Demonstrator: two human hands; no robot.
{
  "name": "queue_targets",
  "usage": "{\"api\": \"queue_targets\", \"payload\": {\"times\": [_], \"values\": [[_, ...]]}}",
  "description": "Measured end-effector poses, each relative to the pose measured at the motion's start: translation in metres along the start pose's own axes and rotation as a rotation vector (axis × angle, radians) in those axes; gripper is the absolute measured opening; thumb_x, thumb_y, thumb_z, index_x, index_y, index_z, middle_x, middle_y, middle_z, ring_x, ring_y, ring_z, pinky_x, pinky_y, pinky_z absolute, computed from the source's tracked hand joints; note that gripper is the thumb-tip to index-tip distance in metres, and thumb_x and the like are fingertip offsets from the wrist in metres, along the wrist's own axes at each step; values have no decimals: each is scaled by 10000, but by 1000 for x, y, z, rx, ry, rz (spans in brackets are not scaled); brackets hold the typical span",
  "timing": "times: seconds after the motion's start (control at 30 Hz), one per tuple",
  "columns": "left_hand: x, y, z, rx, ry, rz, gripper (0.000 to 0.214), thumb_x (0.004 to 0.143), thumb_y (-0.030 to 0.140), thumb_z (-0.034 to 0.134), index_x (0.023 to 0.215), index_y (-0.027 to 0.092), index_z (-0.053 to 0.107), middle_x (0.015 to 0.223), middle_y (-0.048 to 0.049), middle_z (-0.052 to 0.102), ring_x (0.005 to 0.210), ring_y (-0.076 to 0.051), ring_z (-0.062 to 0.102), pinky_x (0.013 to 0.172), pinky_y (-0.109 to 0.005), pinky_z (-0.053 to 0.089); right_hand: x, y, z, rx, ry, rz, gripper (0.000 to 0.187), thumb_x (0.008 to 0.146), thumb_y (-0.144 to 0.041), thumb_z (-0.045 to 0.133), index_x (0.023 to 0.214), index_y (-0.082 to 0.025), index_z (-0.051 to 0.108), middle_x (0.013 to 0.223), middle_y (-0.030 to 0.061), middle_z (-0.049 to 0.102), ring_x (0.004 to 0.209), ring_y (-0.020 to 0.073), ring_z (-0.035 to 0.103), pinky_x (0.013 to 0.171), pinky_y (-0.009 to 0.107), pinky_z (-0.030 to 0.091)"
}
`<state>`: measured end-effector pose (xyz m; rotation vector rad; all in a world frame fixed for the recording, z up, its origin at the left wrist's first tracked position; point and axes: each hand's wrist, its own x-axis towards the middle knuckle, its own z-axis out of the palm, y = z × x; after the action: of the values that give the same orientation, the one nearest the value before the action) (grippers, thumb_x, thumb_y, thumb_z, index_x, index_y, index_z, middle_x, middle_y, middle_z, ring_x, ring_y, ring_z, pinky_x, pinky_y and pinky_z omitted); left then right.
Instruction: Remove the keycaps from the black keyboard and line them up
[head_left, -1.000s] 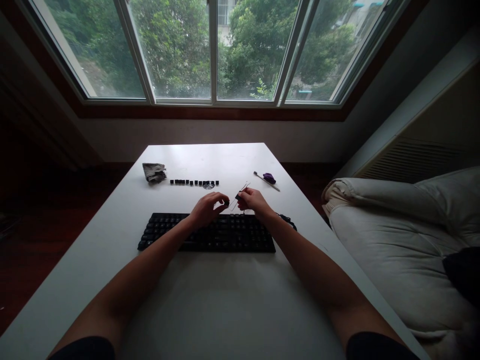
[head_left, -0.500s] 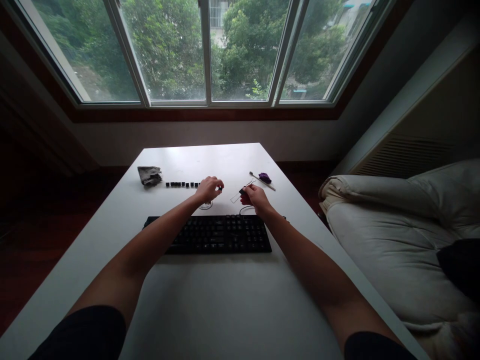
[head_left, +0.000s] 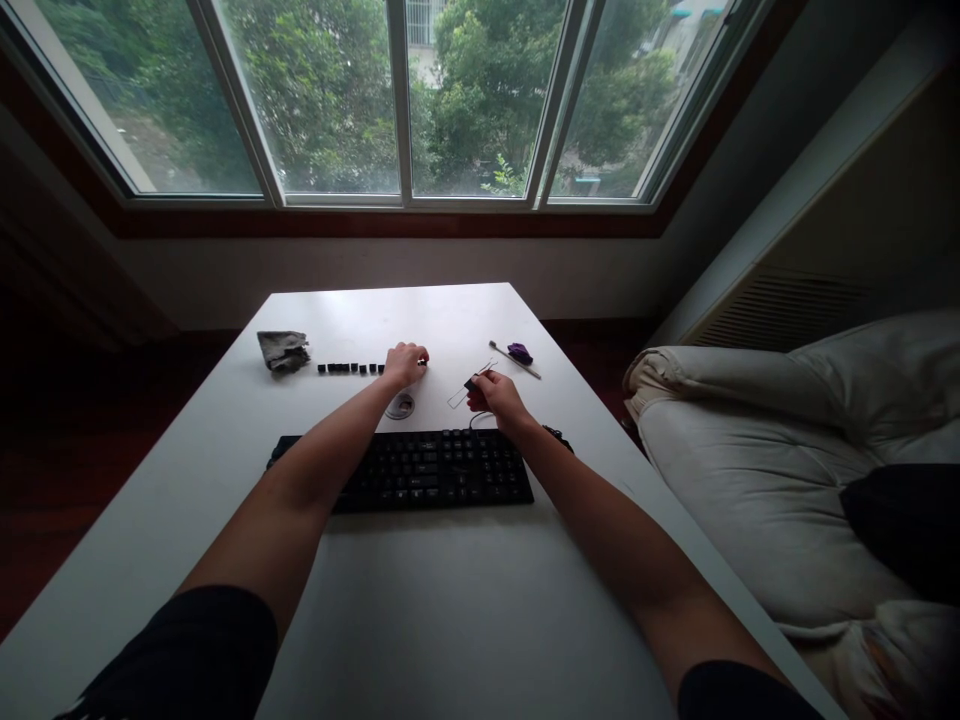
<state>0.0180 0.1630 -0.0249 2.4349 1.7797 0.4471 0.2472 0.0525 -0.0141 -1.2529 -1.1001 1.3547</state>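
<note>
My left hand (head_left: 406, 365) is low over the table at the right end of a row of black keycaps (head_left: 351, 369). Its fingers pinch a small black keycap (head_left: 422, 362), mostly covered by the fingertips. In my right hand (head_left: 496, 393) is a wire keycap puller (head_left: 471, 384) with a dark handle, its thin wire loops sticking out at both ends above the table. Below both hands lies a black keyboard (head_left: 442, 470), partly covered by my left forearm. A small round clear dish (head_left: 400, 406) sits between the keyboard and my left hand.
A crumpled grey cloth (head_left: 283, 350) lies at the left of the white table (head_left: 420, 600). At the right are a thin brush (head_left: 516, 361) and a purple bundle (head_left: 520, 353). The keyboard's cable (head_left: 557, 437) lies behind its right end. A pale sofa (head_left: 720, 470) stands beside the table.
My left hand has moved away from me and lowered with the keycap toward the row's right end, uncovering the round dish. My right hand keeps hold of the puller. The view has shifted slightly.
</note>
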Motion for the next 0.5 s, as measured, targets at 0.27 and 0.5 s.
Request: {"api": "queue_targets", "payload": {"times": [0.27, 0.5], "values": [[0, -4, 5, -95, 10, -26, 237, 837, 334, 653, 1062, 277, 701, 1144, -43, 686, 1133, -273, 540, 963, -390, 445, -4, -3, 1, 3, -7, 9, 133, 893, -294, 631, 860, -168, 601, 703, 62, 686, 568, 162, 660, 507, 290, 584], [-6, -4, 4, -77, 24, -41, 276, 834, 360, 661, 1093, 269, 695, 1155, -59, 672, 1127, -281, 539, 951, -397, 457, -7, -8, 4, 14, 1, 19, 139, 885, -293, 635, 845, -166, 595, 676, 55, 675, 547, 159, 652, 504, 285, 578]]}}
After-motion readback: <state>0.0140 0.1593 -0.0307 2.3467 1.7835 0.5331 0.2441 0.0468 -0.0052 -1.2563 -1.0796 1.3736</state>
